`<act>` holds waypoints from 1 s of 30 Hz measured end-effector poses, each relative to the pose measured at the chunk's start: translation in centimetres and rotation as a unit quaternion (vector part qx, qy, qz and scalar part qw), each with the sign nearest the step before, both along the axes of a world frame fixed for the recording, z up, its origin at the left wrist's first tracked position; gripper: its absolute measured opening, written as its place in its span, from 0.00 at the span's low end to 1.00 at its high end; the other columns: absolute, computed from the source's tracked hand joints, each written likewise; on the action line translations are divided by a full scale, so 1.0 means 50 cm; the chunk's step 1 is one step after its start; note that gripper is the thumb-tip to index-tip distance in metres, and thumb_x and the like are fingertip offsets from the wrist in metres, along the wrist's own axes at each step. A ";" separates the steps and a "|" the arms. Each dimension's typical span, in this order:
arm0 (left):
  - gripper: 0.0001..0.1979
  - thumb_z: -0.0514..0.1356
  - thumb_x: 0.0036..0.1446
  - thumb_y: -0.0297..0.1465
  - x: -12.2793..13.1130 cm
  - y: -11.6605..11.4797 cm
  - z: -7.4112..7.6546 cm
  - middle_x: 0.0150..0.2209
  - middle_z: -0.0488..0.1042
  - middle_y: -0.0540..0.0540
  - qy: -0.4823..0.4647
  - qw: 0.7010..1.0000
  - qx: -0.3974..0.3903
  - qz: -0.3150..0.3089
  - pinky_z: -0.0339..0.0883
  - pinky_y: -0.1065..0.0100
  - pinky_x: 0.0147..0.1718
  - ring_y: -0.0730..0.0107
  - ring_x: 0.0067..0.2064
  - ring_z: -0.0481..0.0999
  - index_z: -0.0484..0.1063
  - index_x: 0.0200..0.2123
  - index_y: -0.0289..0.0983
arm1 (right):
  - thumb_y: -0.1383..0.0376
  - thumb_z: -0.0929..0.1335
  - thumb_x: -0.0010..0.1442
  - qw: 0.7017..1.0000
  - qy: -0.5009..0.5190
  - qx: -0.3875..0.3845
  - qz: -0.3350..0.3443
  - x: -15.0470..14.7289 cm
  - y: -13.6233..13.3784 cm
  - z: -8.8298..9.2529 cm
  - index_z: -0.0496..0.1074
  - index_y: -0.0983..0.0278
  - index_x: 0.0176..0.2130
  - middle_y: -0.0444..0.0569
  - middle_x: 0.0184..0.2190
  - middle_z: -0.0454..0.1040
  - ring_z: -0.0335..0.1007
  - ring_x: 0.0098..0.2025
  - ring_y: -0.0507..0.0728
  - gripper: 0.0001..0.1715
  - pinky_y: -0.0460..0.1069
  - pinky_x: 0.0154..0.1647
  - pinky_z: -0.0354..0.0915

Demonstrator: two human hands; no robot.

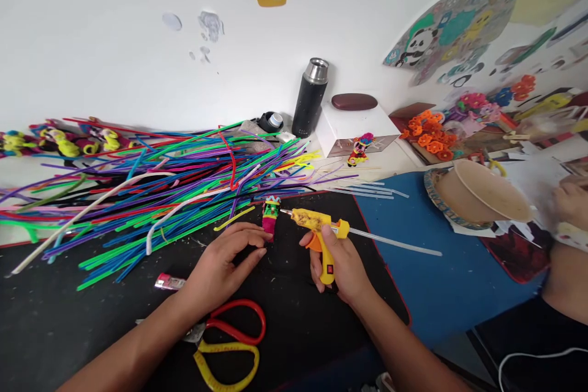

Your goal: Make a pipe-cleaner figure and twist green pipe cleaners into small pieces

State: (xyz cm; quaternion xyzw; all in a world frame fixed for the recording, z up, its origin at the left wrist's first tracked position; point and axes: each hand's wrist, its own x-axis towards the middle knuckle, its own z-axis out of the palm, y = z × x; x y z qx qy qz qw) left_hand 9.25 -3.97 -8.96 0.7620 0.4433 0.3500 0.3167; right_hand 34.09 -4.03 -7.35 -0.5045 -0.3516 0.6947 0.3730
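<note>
My right hand [342, 263] is wrapped round a yellow hot glue gun [316, 220], fingers at its orange trigger. A clear glue stick [395, 241] sticks out of its back. The nozzle points left, close to a small figure [271, 211] with a green face and a magenta lower part. My left hand [229, 260] has its fingers bent, the fingertips at the figure's lower end; the exact grip is partly hidden. Under my left forearm lie scissors [229, 343] with one red and one yellow handle. A pink lighter [169, 282] lies beside that forearm.
Many coloured pipe cleaners [184, 196] spread across the left. Behind stand a black flask [310, 98] and a white box [358, 122]; a finished figure [359, 150] is by the box. At right are a paper bowl [487, 193], orange flowers [429, 135] and another person's arm [569, 269].
</note>
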 end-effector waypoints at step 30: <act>0.05 0.62 0.69 0.26 -0.004 0.008 0.000 0.49 0.84 0.43 -0.019 0.999 -0.028 -0.007 0.77 0.58 0.55 0.59 0.56 0.80 0.77 0.44 0.41 | 0.32 0.62 0.67 0.960 -0.273 0.046 0.035 -0.034 -0.010 -0.030 0.68 0.61 0.25 0.42 0.12 0.64 0.64 0.12 0.52 0.40 0.45 0.14 0.57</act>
